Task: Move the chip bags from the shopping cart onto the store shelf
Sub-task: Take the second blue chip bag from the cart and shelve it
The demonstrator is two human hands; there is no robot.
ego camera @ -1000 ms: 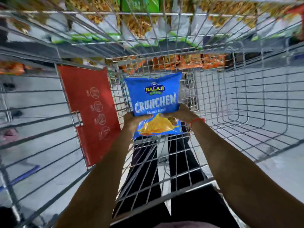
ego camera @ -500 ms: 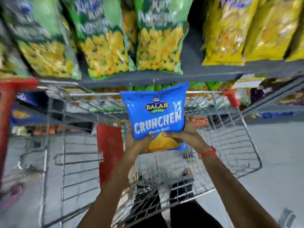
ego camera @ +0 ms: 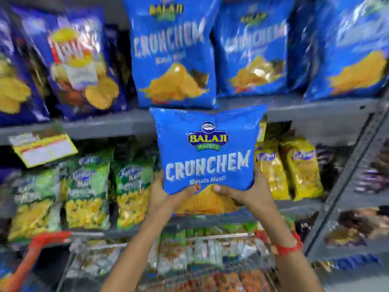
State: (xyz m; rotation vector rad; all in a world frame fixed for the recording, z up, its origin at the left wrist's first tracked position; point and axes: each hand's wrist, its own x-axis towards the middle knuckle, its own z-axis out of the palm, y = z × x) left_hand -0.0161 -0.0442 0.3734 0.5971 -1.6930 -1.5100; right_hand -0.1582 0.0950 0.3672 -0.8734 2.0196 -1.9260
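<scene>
I hold a blue Balaji Crunchem chip bag upright in front of the store shelf. My left hand grips its lower left corner and my right hand grips its lower right. The bag's top edge reaches the lip of the grey shelf board, just below a row of matching blue Crunchem bags that stand on that board. The wire shopping cart with its red handle is blurred at the bottom of the view, under my forearms.
Dark blue bags stand left of the Crunchem row. On the board below are green bags at left and yellow bags at right. A yellow price tag hangs from the upper board. A grey upright post borders the right.
Both hands lifted the blue bag out of the cart and up to the shelf. The view tilted upward from the cart floor to the shelves.
</scene>
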